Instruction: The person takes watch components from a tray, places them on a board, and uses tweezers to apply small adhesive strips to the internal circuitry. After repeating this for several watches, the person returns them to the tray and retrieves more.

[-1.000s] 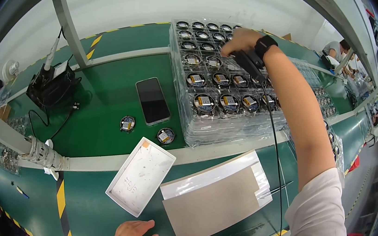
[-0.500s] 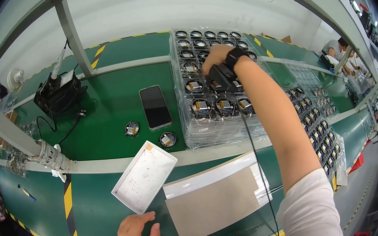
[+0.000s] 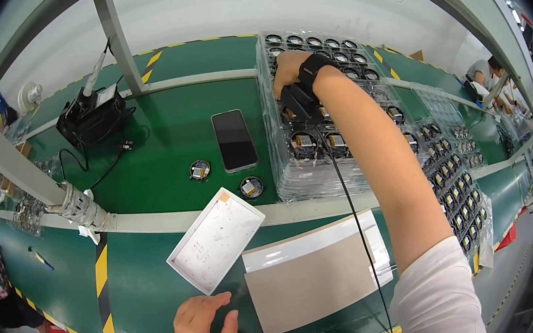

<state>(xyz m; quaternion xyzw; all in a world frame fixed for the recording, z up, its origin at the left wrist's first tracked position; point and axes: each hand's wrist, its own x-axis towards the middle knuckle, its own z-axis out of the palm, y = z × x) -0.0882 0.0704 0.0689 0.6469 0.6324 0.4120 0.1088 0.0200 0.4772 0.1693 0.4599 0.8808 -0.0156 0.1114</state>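
My right hand (image 3: 290,72) reaches over the left side of a stack of clear plastic trays (image 3: 298,180). Its fingers point down among the tray pockets, hidden behind the back of the hand, so what they touch cannot be made out. Round black electronic modules (image 3: 303,146) sit in the pockets. A black band and a black device (image 3: 303,101) with a cable are on my right wrist. My left hand (image 3: 202,324) is open and holds nothing, thumb and index finger apart, just below a shallow white box (image 3: 215,243) with handwriting inside.
A dark-screened phone (image 3: 235,140) and two loose round modules (image 3: 251,187) lie left of the stack. Brown board (image 3: 311,293) lies near me. A black device with cables (image 3: 91,120) stands by the left post. More filled trays (image 3: 454,188) extend right; a co-worker (image 3: 484,73) sits far right.
My right hand has moved left across the trays, toward the stack's left edge. The whole view has shifted slightly. My left hand stays open below the white box.
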